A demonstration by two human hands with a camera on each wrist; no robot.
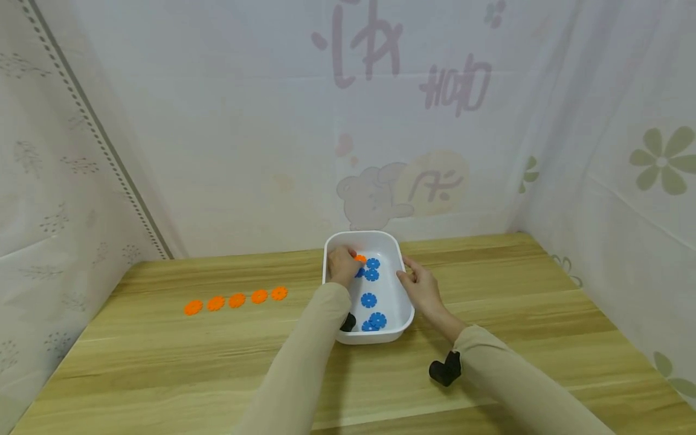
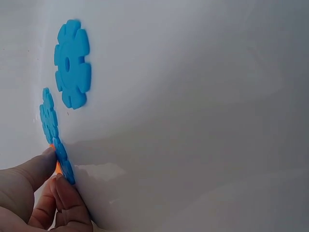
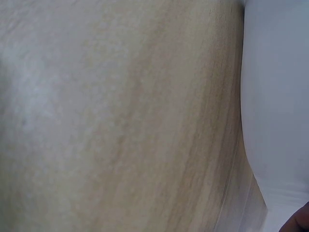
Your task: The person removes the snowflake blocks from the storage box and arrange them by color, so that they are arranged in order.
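Note:
A white tray stands on the table, holding several blue notched snowflake discs. Inside its far left part, my left hand pinches an orange snowflake disc between thumb and fingertips. In the left wrist view only a sliver of that orange disc shows, right against a blue disc. My right hand grips the tray's right rim, thumb toward the inside and fingers along the outer wall. The right wrist view catches just one fingertip by the tray wall.
Left of the tray, several orange snowflake discs lie spaced in a row on the wooden table. A printed curtain hangs behind the table and at both sides. Black wrist mounts sit at my sleeves.

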